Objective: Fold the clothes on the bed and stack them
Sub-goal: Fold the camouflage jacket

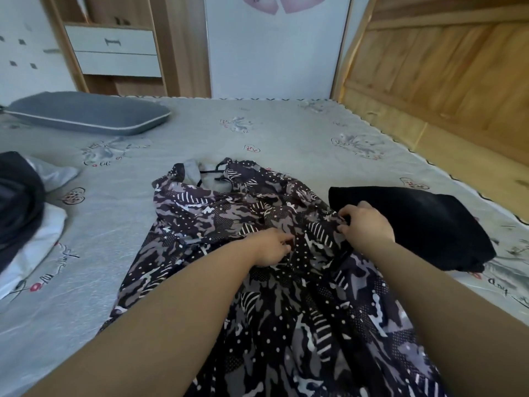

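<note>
Dark camouflage-print hooded jacket with white dots and stripes (pixel 257 253) lay spread on the bed with the grey printed quilted sheet (pixel 200 130), hood end pointing away from the person, hem running off the near edge of view. Grey lining and a black drawcord showed at the hood opening. Both bare forearms reached over the jacket's middle. Left hand (pixel 270 247) sat on the fabric with fingers curled, pinching a fold of the jacket near its centre line. Right hand (pixel 367 223) was just to the right of it, fingers curled over and gripping a bunched edge of the same jacket; fingertips were partly buried in cloth, so exact finger placement couldn't be read. Hands were near each other but apart. Folded black cloth garment (pixel 415 224) lay on the sheet just beside the jacket's right side, partly behind the right hand. At the left edge, a loose pile of dark navy and white clothing (pixel 25 213) sat on the bed, well apart from the jacket. Grey flat pillow with white piping (pixel 86 113) lay at the far left of the bed. Light wooden headboard (pixel 443 70) ran along the right side; a wood-and-white drawer unit (pixel 114 50) stood beyond the far edge.
</note>
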